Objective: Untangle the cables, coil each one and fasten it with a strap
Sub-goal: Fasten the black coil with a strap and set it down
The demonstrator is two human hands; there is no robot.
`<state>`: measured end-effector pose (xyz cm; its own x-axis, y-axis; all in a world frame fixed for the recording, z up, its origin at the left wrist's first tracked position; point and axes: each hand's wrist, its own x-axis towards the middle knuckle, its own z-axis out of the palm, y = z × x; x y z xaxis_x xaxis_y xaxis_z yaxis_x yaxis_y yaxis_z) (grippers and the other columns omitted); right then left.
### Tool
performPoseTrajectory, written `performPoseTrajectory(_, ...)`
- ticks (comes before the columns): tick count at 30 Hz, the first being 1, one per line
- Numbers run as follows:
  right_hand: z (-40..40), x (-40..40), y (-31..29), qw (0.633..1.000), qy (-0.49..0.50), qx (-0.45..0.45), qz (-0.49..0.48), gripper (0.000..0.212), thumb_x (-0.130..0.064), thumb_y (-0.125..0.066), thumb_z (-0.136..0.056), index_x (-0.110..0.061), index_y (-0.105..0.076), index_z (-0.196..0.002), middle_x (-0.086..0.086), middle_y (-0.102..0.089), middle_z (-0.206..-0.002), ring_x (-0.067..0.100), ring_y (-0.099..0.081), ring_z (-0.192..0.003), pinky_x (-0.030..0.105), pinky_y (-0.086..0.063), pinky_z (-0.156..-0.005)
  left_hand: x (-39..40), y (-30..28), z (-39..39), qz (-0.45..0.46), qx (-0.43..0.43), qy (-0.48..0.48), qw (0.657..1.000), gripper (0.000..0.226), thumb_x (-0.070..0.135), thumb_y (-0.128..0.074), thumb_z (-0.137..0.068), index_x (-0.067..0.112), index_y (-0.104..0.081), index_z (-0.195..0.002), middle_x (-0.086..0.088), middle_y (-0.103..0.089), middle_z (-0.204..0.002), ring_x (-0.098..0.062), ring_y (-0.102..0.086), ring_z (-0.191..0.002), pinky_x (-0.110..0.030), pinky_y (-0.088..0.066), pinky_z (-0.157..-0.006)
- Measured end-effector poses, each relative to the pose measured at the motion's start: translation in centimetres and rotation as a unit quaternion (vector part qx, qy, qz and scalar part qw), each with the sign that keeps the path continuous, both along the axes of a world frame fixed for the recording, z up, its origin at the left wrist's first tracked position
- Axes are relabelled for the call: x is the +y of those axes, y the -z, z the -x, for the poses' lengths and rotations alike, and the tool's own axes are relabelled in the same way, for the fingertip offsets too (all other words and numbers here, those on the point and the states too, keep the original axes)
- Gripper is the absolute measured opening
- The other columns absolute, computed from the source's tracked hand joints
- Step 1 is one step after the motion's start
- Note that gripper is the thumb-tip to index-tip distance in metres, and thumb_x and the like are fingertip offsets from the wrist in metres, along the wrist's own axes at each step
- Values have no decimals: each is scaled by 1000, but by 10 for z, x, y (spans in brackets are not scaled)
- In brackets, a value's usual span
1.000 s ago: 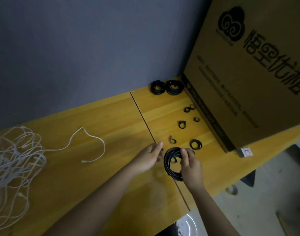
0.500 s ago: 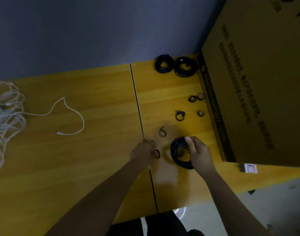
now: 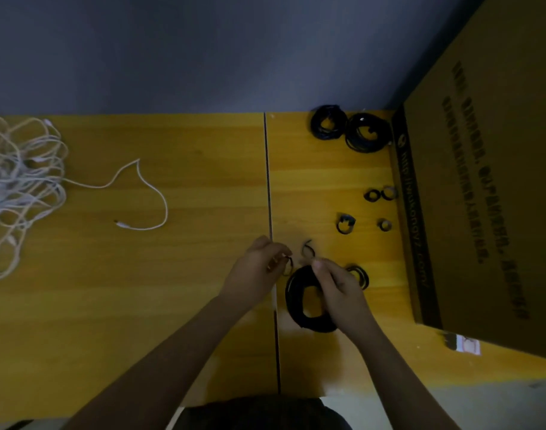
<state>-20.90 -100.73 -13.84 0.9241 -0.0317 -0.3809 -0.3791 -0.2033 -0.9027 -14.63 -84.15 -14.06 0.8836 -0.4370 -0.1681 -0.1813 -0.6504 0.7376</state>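
Spanning yellow wooden table (image 3: 141,305), grey wall (image 3: 203,51) behind.

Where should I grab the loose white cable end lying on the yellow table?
Pinch the loose white cable end just behind its small plug, coming from above. It lies flat and apart from the tangled white cable pile, so nothing else crowds it there.

A yellow wooden table (image 3: 141,305) is sitting against a blue-grey wall (image 3: 203,51). A large printed cardboard box (image 3: 495,187) is standing at its right end, beside a small white label (image 3: 466,345).
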Motion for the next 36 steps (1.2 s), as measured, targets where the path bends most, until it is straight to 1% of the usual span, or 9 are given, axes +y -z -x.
performPoseTrajectory(2,-10,9,-4,999,-50,-4,19,37,-51,-43,-94,-39,-57,-126,-45,-53,-112,-22,-47,-107,-1,-37,-81,9,-8,-2,11,-20,-9,1000,19,9,-57,-95,8,-67,-111,-2,-53,-99,-15,-59,-81,-20,-48,-77)
performPoseTrajectory(5,-23,26,-8,993,-117,-11,19,42,-53,-43,-94,-43,-48,-134,-41,-48,-124,-17,-45,-116,0,-37,-87,25,-16,-2,15,-35,-35,999,17,11,-58,-94,7,-68,-107,0,-52,-95,-16,-59,-81,-20,-47,-76)
performPoseTrajectory(9,-31,47,-15,989,-140,-34,34,29,-59,-44,-91,-53,-52,-118,-35,-57,-114,-10,-56,-106,7,-44,-83,47,-19,2,14,-28,-78,996,14,12,-60,-93,7,-69,-102,0,-51,-92,-16,-60,-81,-16,-45,-75)
performPoseTrajectory(13,-33,69,-23,983,-167,-57,46,34,-69,-44,-85,-51,-52,-113,-29,-63,-104,-5,-62,-97,23,-52,-82,71,-26,7,37,-31,-114,992,12,14,-64,-90,9,-71,-99,5,-51,-88,-9,-57,-78,-7,-44,-71)
performPoseTrajectory(17,-39,92,-33,983,-165,-83,21,21,-63,-46,-87,-46,-50,-98,-32,-60,-71,-11,-58,-65,7,-41,-57,91,-30,3,56,-31,-142,988,9,14,-67,-89,10,-72,-94,4,-55,-85,-13,-60,-79,-26,-52,-76)
performPoseTrajectory(21,-53,118,-38,981,-173,-87,27,13,-58,-45,-90,-45,-49,-89,-30,-57,-66,-6,-54,-56,12,-39,-53,113,-35,-13,108,-18,-185,977,6,11,-66,-88,10,-71,-87,-4,-65,-85,-18,-64,-78,-35,-54,-71)
performPoseTrajectory(23,-56,133,-40,978,-178,-98,48,16,-58,-44,-90,-44,-51,-89,-29,-57,-66,-2,-53,-54,15,-37,-53,122,-40,-21,152,-1,-199,968,8,9,-65,-89,13,-69,-83,-4,-67,-84,-17,-64,-76,-32,-54,-68)
performPoseTrajectory(28,-61,161,-35,984,-135,-116,15,22,-48,-46,-91,-29,-56,-89,-29,-58,-64,-9,-55,-59,6,-39,-55,135,-36,-39,193,1,-195,962,25,12,-59,-93,32,-58,-77,11,-61,-73,3,-59,-66,-10,-43,-57)
performPoseTrajectory(36,-67,172,-4,993,-100,-52,-36,26,-52,-50,-88,-28,-60,-86,-8,-50,-53,5,-45,-47,15,-37,-49,157,-9,-55,242,95,-220,940,17,20,-53,-98,29,-54,-83,6,-66,-67,-14,-69,-60,-25,-55,-51)
